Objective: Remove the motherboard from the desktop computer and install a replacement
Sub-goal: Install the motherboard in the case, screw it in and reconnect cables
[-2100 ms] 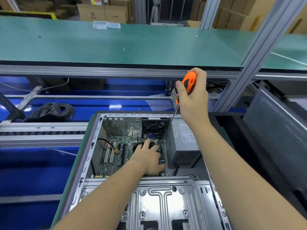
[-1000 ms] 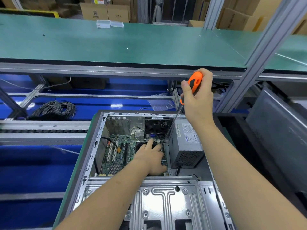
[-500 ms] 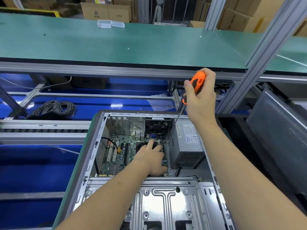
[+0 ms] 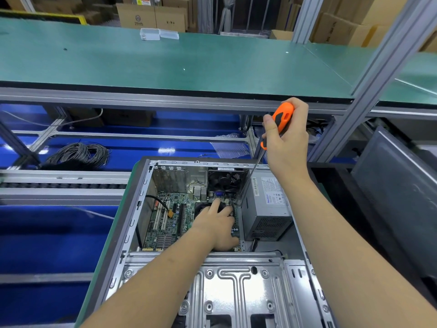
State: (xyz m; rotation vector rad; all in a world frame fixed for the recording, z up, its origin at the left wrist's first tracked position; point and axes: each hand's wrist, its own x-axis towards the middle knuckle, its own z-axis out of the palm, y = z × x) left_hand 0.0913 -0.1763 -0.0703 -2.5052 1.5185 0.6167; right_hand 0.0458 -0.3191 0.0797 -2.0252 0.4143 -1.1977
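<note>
We can read no wording: the white label (image 4: pixel 272 189) on the grey metal power supply box (image 4: pixel 267 209) and the brown cardboard carton's (image 4: pixel 151 16) round logo stay illegible.

Bare shiny stamped-metal case (image 4: pixel 236 287), matt grey perforated metal power supply (image 4: pixel 267 209), glossy orange-and-black plastic screwdriver (image 4: pixel 282 117) handle, matt green mat (image 4: pixel 165 60), brown cardboard boxes (image 4: pixel 153 16)

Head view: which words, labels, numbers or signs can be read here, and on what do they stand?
No text reads clearly.
White label on the grey metal power supply box: blue and black print and a barcode, too small.
Brown cardboard box: round dark logo, wording blurred.
Yellow-and-red warning sticker: illegible.
White strip sticker on the open grey computer case: too small.
</note>
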